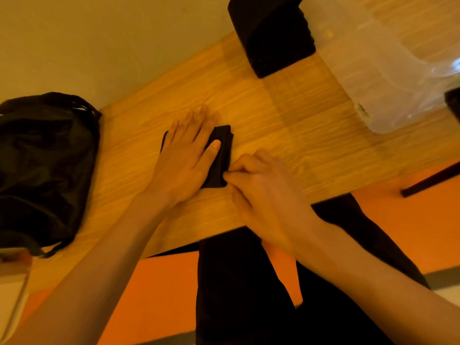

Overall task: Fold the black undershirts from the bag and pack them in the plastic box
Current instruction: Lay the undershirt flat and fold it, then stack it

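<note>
— What do we make of each grip?

— Our left grip (184, 155) is released. The fingers are straight and spread, and the palm presses flat on the small folded black undershirt (224, 143), soft matte cloth in a rough rectangle. Our right grip (263, 192) is clenched on that same cloth, its curled fingertips pinching the near right corner.

— And where does it lie?

— On the middle of the wood-grain laminate tabletop (286, 115), with most of it hidden under our left palm. To the left slumps the crumpled black fabric bag (44, 165) with thin straps, its left side cut off.

— Farther out?

— At the far edge we see a blocky stack of folded black cloths (271, 33), its top cut off, right by the clear plastic box (385, 83). We cannot tell whether the stack stands inside or beside it, as the glossy walls are hard to trace. Below the tabletop are our black trouser legs (236, 295) over an orange floor (161, 295). A pale object (10, 282) at the lower left is blurred and cropped.
</note>
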`<state>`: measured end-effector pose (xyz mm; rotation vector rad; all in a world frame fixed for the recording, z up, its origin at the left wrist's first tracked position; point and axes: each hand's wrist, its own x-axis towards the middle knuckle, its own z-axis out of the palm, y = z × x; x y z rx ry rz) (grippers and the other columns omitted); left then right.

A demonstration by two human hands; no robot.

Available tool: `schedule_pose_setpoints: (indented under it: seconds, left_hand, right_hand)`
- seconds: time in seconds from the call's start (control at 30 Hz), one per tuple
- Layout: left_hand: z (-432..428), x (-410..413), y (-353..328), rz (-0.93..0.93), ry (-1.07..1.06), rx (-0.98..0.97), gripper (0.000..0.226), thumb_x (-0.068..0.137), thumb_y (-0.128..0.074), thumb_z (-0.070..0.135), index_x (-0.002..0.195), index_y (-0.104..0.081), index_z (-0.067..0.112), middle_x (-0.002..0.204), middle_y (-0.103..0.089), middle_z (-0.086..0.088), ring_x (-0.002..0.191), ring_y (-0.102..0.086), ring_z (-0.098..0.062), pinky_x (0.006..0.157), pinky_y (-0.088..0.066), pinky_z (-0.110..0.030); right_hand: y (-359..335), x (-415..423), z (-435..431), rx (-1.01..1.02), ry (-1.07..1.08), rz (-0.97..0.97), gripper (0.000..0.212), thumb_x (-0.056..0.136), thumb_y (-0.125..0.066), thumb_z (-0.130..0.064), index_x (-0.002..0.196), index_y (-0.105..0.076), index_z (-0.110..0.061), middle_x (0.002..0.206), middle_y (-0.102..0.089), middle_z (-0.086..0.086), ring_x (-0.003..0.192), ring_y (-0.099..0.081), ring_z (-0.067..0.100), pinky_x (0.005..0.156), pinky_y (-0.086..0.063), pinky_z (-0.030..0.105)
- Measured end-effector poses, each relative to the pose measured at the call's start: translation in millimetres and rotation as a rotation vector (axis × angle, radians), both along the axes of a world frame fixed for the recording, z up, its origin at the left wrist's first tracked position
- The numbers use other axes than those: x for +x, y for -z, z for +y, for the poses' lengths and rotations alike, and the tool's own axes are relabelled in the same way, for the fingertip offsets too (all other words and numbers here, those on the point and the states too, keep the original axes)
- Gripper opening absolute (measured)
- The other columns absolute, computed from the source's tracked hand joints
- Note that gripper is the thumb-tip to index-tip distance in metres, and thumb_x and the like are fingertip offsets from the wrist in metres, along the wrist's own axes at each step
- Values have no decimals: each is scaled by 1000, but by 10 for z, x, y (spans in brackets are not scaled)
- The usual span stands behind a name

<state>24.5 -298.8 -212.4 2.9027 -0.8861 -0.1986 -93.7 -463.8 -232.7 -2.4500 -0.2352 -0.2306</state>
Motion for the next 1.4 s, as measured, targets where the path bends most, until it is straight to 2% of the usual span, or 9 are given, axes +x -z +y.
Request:
schedule_pose_setpoints:
  seconds: [0.13,0.23,0.4,0.53,0.67,0.8,0.93,1.03,1.4]
  left_hand:
    - [68,1,-67,-12,-68,-74,68,99,-3,62,162,-7,35,170,4,8,155,10,-8,126,10,-37]
    - [213,-22,-114,-48,-212,-217,69,100,-6,61,162,-11,32,170,2,5,156,8,-9,126,8,-36]
    - [408,-61,28,25,-219,-120,62,107,-20,54,162,-4,29,170,6,5,155,8,-9,128,0,-38]
    - [528,0,0,85,-337,-147,66,106,-29,53,162,-8,27,170,-7,3,156,-5,-12,127,-8,-35]
    - [531,114,-218,79,-481,-306,64,99,-52,56,153,-40,23,147,-52,-1,127,-52,-17,107,-44,-36]
    - [483,295,-525,376,-596,-330,55,87,-64,64,125,-64,24,116,-59,9,103,-52,-9,84,-44,-28]
    - [503,483,-607,641,-620,-325,31,85,-77,46,102,-66,24,111,-64,2,101,-58,-12,97,-49,-33]
    - [478,588,-564,684,-660,-247,52,78,-84,45,115,-66,14,122,-67,-11,95,-58,-17,79,-47,-29]
    - [526,602,-649,843,-640,-384,27,88,-77,13,109,-61,12,113,-71,-10,106,-68,-23,94,-54,-36]
  right_hand:
    - [-35,123,-4,43,103,-69,12,90,-63,-11,89,-75,-9,95,-67,6,89,-57,25,78,-52,44]
    - [-154,409,-35,-50,215,-148,29,99,-52,-24,114,-70,-7,114,-67,11,109,-57,31,92,-47,46]
    - [-134,657,305,-385,-76,49,70,106,-14,-51,160,-13,-7,167,-12,14,156,-3,26,126,0,42]
    - [-42,620,240,-408,-27,59,78,100,-1,-59,160,-17,-12,167,-17,8,156,-5,24,124,10,43]
    - [-236,732,45,-152,92,181,59,104,-33,-54,150,-42,-20,151,-46,2,142,-37,20,121,-25,40]
    - [-479,1005,11,-207,162,351,56,86,-59,-70,122,-59,-27,121,-55,-2,114,-52,17,98,-48,37]
    - [-615,1278,16,-175,115,705,59,75,-74,-67,103,-63,-16,98,-61,1,94,-58,16,77,-49,31]
    - [-647,1369,10,-220,89,780,66,71,-79,-64,110,-63,-13,101,-61,2,91,-56,16,67,-43,27]
    - [-657,1188,28,-47,67,752,46,85,-75,-48,112,-66,-13,106,-63,4,100,-59,18,83,-49,32]
